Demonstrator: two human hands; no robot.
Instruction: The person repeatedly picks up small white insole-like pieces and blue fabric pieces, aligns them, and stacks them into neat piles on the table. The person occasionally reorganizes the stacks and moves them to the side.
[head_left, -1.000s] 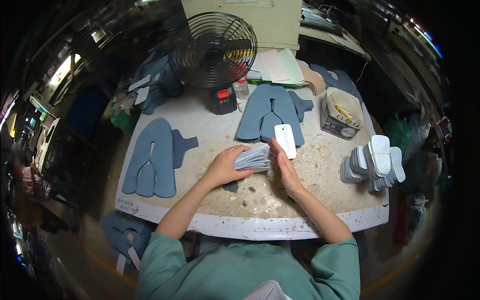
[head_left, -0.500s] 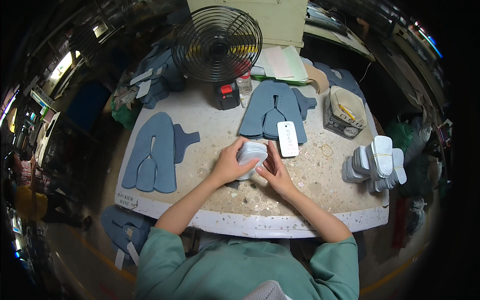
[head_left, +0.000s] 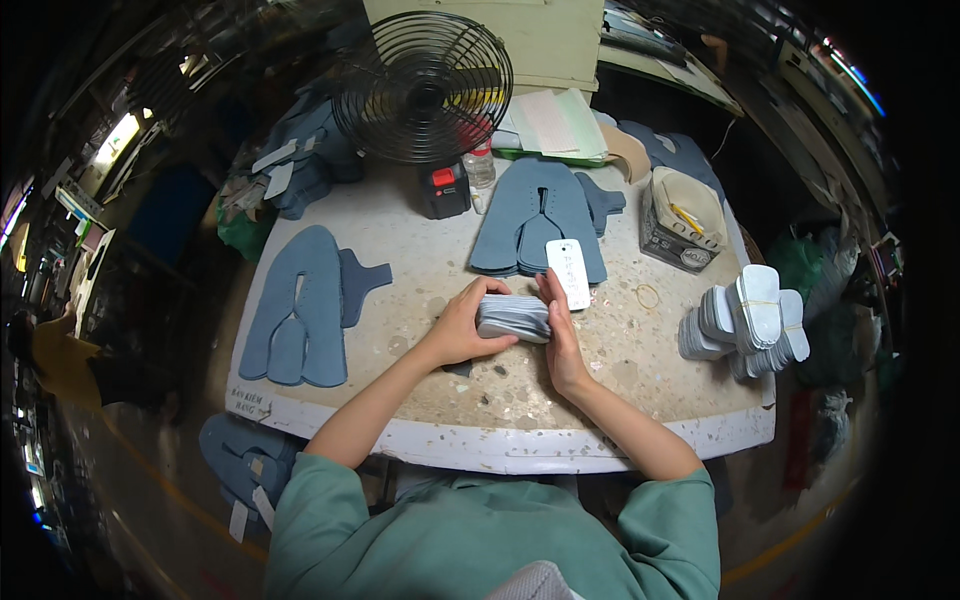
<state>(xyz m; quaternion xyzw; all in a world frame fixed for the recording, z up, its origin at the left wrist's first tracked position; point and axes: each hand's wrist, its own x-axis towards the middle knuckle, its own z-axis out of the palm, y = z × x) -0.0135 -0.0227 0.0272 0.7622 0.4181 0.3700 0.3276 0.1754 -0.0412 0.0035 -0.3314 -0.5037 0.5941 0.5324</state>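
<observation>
A stack of pale grey shoe-tongue pieces lies on its side between my hands, just above the table. My left hand is closed round its left end, thumb along the near side and fingers behind. My right hand presses against the other end with fingers stretched out flat, their tips beside a white tag. That tag rests on a pile of blue-grey shoe-upper pieces. Another pile of blue-grey upper pieces lies at the left.
Bundles of pale grey tongue pieces, some rubber-banded, stand at the right edge. A loose rubber band lies nearer. Behind are a box with a yellow tool, a black fan, a bottle and papers.
The stack has turned from showing its broad face to showing its layered edges. My right hand has straightened against its end, and my right thumb has come off the face.
</observation>
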